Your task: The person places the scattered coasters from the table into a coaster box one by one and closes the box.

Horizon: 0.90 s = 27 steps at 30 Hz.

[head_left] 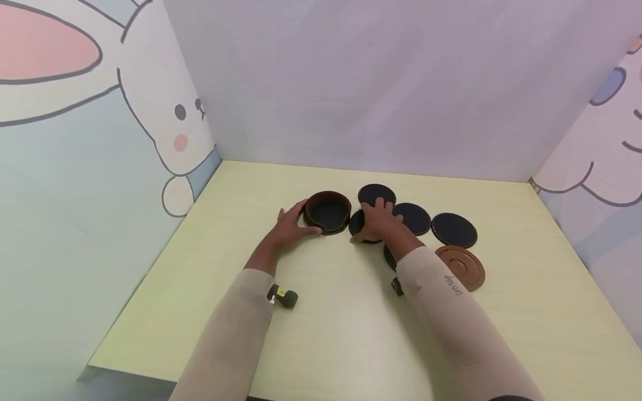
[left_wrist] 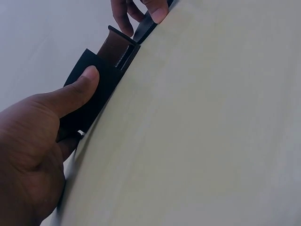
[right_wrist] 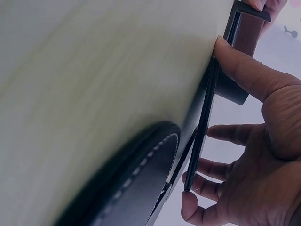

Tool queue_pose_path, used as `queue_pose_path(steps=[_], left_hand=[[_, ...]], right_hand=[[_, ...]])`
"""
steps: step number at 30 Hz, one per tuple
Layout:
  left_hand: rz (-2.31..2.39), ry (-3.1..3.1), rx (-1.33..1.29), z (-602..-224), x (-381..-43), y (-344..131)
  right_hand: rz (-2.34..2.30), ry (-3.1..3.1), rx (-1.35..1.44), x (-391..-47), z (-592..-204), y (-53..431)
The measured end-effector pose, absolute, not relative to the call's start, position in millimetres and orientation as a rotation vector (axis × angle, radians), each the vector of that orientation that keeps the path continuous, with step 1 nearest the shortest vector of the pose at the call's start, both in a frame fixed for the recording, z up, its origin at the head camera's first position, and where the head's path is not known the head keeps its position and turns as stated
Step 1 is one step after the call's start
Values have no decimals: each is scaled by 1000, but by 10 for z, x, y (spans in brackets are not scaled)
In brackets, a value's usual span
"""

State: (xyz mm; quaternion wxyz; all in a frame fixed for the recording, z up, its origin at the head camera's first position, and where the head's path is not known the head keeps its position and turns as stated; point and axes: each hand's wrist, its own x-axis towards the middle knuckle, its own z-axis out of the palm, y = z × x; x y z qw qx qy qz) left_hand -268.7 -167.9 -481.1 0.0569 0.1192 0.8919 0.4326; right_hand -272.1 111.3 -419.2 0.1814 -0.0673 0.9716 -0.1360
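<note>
A round, dark coaster holder (head_left: 328,196) with a brown inner wall and a gap in its side stands on the table. My left hand (head_left: 288,228) grips it from the left, the thumb (left_wrist: 84,82) lying on its outer wall. Just right of the holder, my right hand (head_left: 379,223) holds a round black coaster (head_left: 356,221) by its edge. In the right wrist view that coaster (right_wrist: 206,108) is between thumb and fingertips, one side tipped up off the table. The holder's floor shows black inside.
Further black coasters lie flat around the right hand: one behind it (head_left: 376,192), two to its right (head_left: 412,219) (head_left: 454,230), and one partly under the forearm (head_left: 389,258). A brown ringed disc (head_left: 463,267) lies beside the right sleeve. A wall (head_left: 351,111) rises behind the table.
</note>
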Motion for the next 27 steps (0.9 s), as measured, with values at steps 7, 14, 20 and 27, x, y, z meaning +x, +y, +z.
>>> queue_pose_path(steps=[7,14,20,27], left_hand=[[1306,2704,359,-4813,-2684,-1673],[1322,2700,360,-4802,-2683,-1666],[1329,2690,341,-4811,-2684,-1675],[1329,2682,337,-4802,-2678,-1670]], right_hand=[[-385,2745,-203,-2691,-4174,1108],[-331,2791,-215,-2679,-4212,1087],[-266,2819,-202,-2677,-4216,1046],[-188,2881,-200,-2663,-4175,1029]])
